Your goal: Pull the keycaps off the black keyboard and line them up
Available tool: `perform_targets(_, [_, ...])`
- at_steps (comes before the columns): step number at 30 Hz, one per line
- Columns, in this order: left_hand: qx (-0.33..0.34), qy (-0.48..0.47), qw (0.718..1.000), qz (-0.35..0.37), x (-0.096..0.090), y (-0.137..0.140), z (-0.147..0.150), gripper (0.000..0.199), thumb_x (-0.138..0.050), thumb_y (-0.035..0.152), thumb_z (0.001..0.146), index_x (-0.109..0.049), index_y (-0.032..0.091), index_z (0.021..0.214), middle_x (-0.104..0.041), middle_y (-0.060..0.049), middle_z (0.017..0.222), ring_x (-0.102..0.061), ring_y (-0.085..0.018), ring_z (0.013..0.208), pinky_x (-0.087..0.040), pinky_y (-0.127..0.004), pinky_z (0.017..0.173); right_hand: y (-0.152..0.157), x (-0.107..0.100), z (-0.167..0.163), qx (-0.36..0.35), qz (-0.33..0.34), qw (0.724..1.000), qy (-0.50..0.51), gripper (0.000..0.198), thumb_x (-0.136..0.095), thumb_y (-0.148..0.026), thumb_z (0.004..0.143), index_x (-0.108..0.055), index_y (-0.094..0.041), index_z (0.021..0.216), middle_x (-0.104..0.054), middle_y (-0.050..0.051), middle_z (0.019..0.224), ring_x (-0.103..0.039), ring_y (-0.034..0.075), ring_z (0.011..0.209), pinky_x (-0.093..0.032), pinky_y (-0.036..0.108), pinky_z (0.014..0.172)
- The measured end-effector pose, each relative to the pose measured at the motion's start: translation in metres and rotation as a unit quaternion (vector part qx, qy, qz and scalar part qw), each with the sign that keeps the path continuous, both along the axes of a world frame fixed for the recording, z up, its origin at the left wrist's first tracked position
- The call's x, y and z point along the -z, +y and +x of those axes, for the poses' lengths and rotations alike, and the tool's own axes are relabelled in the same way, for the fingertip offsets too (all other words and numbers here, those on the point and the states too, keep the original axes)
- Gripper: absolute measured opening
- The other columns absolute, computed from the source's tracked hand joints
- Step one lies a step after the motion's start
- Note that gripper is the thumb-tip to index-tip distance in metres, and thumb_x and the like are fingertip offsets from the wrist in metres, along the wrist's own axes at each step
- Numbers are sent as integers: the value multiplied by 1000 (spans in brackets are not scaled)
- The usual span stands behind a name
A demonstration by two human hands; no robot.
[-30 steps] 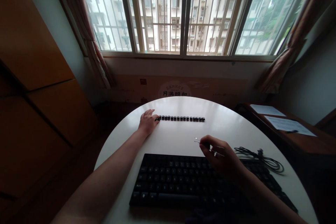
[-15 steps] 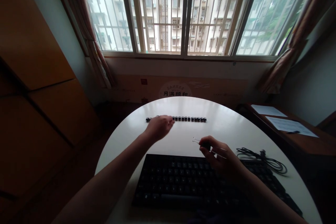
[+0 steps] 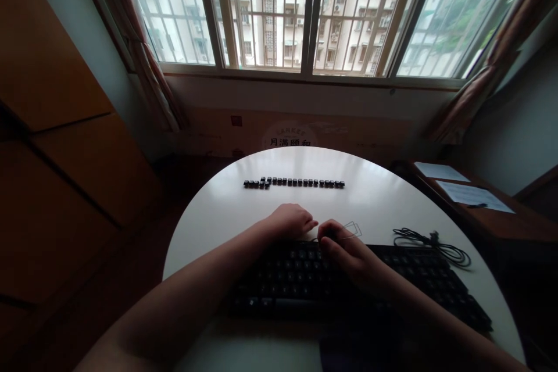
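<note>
My right hand [image 3: 337,242] is closed round the dark handle of a wire keycap puller [image 3: 354,229], whose wire loops stick out to the right. It is over the back rows of a black keyboard [image 3: 283,279]; the puller's far tips are mostly hidden by the hand. My left hand [image 3: 293,221] is at the keyboard's back edge, just left of the right hand, its fingers curled down. What they hold, if anything, is hidden. Beyond both hands, several black keycaps [image 3: 300,182] stand in a row, with one of them set slightly behind the others near the left.
A coiled black cable [image 3: 440,249] lies on the round white table [image 3: 209,209] behind the keyboard's right end. To the right, papers [image 3: 473,196] and a pen [image 3: 478,206] rest on a brown surface. A barred window and curtains are ahead.
My left hand has left the keycap row and come back to the keyboard's rear edge, uncovering the row's left part. My right hand has moved slightly left and turned, still gripping the keycap puller.
</note>
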State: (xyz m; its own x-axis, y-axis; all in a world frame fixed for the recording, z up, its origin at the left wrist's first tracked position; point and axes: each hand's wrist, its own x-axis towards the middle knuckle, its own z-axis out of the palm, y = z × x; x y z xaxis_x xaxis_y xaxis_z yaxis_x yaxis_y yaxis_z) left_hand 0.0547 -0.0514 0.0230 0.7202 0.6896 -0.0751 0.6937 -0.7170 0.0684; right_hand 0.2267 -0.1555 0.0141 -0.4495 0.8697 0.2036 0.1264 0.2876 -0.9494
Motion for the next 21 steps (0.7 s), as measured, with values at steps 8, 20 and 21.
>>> perform_targets(8, [3,-11,1000,-6,4,2,-2,28,-52,43,84,-72,23,80,-72,-5,81,-64,-21,74,-43,-28,62,7,19,-18,20,-16,1000,2,22,-43,-43,101,-48,-21,105,-56,-1,74,-48,13,64,-40,26,60])
perform_targets(20, [11,-18,1000,1,6,3,-3,29,-50,42,85,-70,22,77,-71,-5,78,-62,-20,70,-40,-28,58,10,18,-22,17,16,997,-76,19,-38,-39,102,-46,-22,101,-59,0,78,-53,15,69,-42,29,67])
perform_targets(21, [11,-22,1000,2,7,3,-3,32,-48,43,86,-70,22,77,-71,-5,77,-62,-20,69,-40,-28,58,9,16,-22,15,27,995,-99,18,-38,-38,102,-46,-22,100,-59,0,79,-53,16,69,-42,29,67])
